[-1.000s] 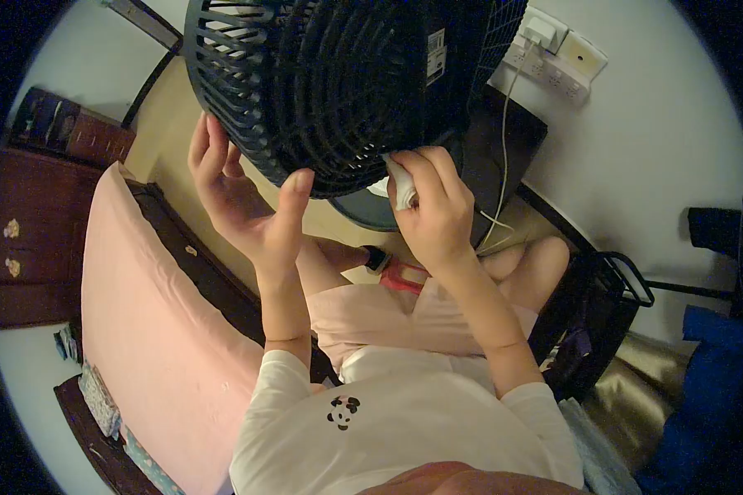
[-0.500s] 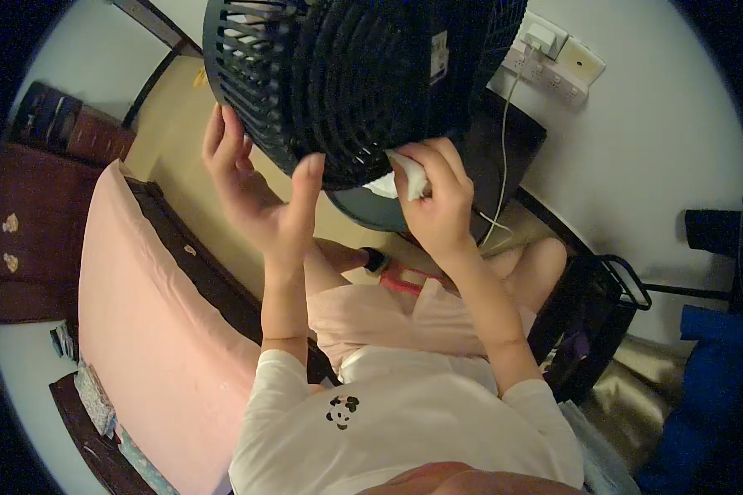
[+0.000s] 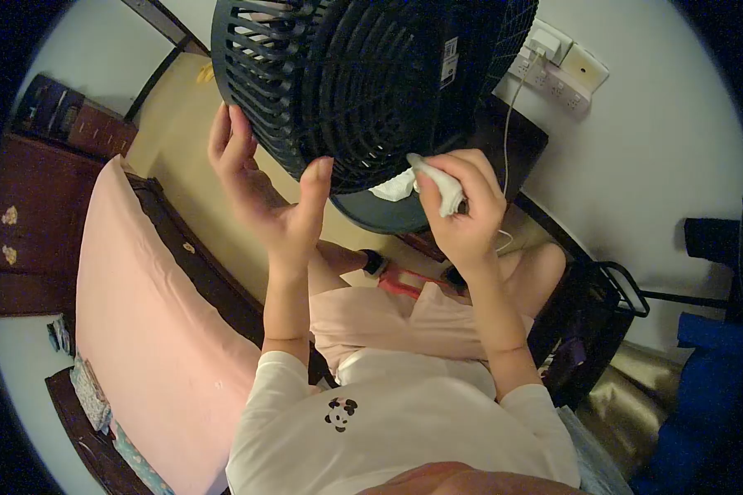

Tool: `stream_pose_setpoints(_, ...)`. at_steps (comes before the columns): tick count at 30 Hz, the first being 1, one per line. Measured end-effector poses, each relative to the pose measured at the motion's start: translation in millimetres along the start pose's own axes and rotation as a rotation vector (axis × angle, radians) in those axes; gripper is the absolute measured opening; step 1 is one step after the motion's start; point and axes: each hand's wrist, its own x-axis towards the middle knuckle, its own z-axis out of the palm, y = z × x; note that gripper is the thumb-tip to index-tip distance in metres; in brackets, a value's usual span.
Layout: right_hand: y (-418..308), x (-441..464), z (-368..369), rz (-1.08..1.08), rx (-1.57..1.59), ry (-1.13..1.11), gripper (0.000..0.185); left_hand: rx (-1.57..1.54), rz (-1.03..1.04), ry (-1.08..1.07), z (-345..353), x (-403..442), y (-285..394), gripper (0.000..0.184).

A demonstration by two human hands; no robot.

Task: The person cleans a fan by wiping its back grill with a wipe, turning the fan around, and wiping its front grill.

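Note:
A black fan [image 3: 338, 99] with a ribbed grille fills the top middle of the view. My left hand [image 3: 276, 194] holds its lower left rim, fingertips on the outer side and thumb against the lower edge. In my right hand [image 3: 470, 202] a white cloth [image 3: 446, 188] is pinched, its greyish tip at the lower part of the grille. Part of the cloth is hidden by my fingers. Below the fan shows a dark round base [image 3: 380, 216], with a crumpled white piece [image 3: 395, 186] by it, perhaps tissue.
A pink-covered bed [image 3: 153, 330] runs along the left. On the right wall hangs a power strip [image 3: 557, 82] with a white plug and cable [image 3: 508, 124]. A dark cabinet [image 3: 516, 140] stands behind the fan. Near my legs lies a red object [image 3: 400, 280]. A black rack [image 3: 586, 322] is at my right.
My right hand has moved right and slightly down with the cloth, more of which now shows. The fan and my left hand have shifted slightly right in view.

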Motion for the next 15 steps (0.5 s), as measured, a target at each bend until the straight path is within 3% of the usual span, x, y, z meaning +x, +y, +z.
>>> stream_pose_setpoints(8, 6.3, 2.4, 19.3, -0.079, -0.161, -0.013, 0.023, -0.007, 0.0, 0.006, 1.1, -1.8, -2.3, 0.073)
stream_pose_setpoints(15, -11.6, 19.8, 1.0, -0.049, -0.373, -0.273, 0.021, -0.001, 0.008, -0.047, -7.7, -0.6, 2.3, 0.074)
